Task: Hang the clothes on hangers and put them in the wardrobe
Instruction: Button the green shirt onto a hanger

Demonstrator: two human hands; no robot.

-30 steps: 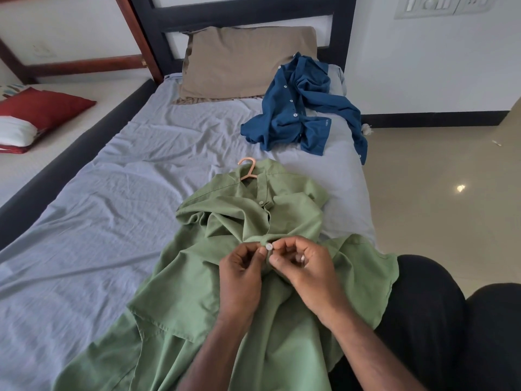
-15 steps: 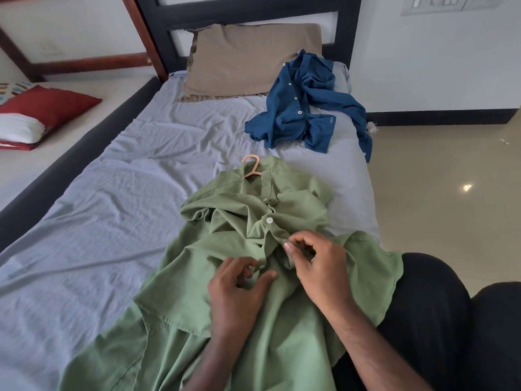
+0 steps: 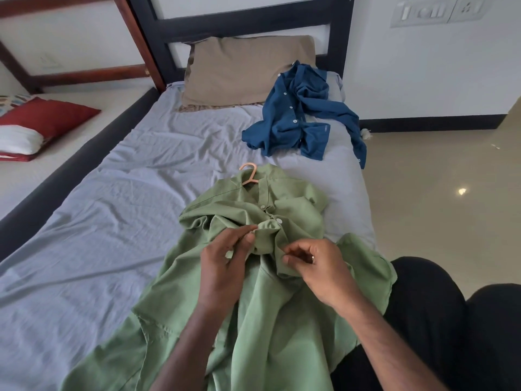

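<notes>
A green shirt [image 3: 296, 314] lies spread over the bed, its collar pointing away from me. Only the hook of a peach hanger [image 3: 249, 174] sticks out of the collar. White buttons show down the upper placket. My left hand [image 3: 225, 263] pinches the placket edge just below the closed buttons. My right hand [image 3: 315, 263] pinches the opposite edge of the shirt front, a ring on one finger. A crumpled blue shirt [image 3: 298, 117] lies near the pillow at the bed's far right.
The bed [image 3: 98, 221] has a wrinkled grey sheet and a tan pillow [image 3: 242, 69] against a dark headboard. A red and white cushion [image 3: 33, 125] sits on the surface to the left. Tiled floor [image 3: 451, 179] runs along the right. My legs in black trousers are at bottom right.
My hands left the button they held together. The left dropped, then rose again to pinch the placket, and the right shifted down to the other edge.
</notes>
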